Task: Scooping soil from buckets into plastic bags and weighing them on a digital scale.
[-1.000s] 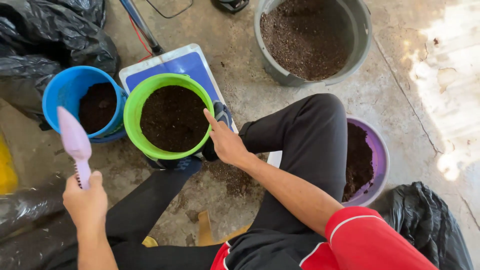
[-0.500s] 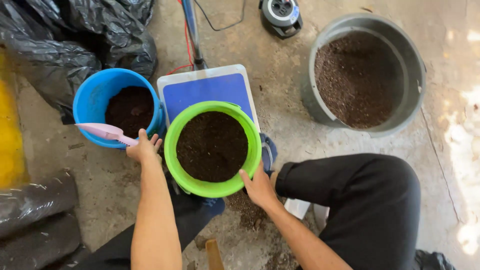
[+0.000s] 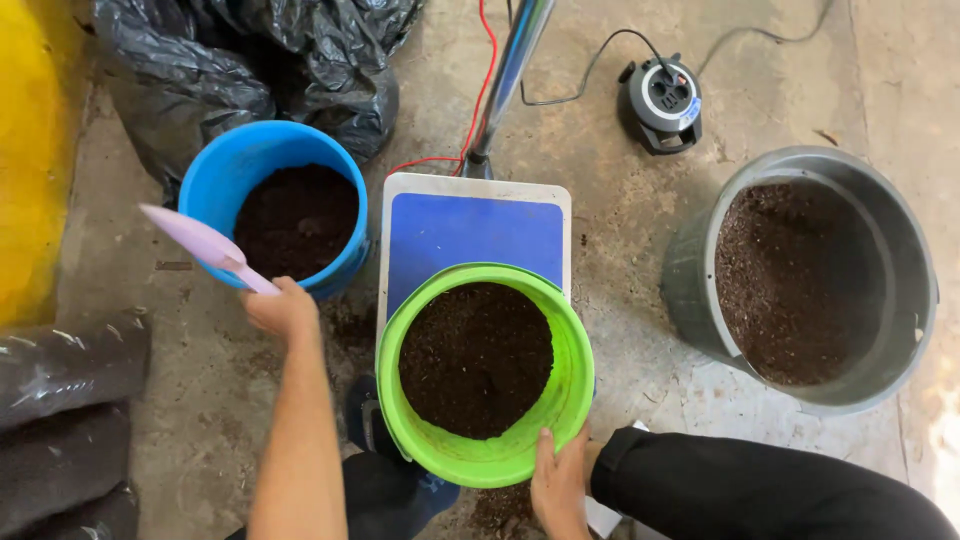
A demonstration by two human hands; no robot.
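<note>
My left hand (image 3: 283, 309) grips a pink trowel (image 3: 205, 246) whose blade points up-left beside the blue bucket (image 3: 213, 180), which holds dark soil. A green bucket (image 3: 571, 380) full of soil sits on the near part of a blue-topped floor scale (image 3: 470, 232). My right hand (image 3: 560, 483) rests on the green bucket's near rim, fingers pressed against its outside. My black-trousered leg (image 3: 770, 492) lies at the lower right.
A large grey tub (image 3: 905, 250) of soil stands at the right. Black plastic bags (image 3: 250, 65) lie behind the blue bucket. A cable reel (image 3: 661, 102) with cords sits at the back. A metal pole (image 3: 512, 65) rises behind the scale. Filled dark bags (image 3: 65, 420) lie at left.
My left hand has brought the trowel from the lower left up to the blue bucket. The right hand slid from the green bucket's side to its near rim.
</note>
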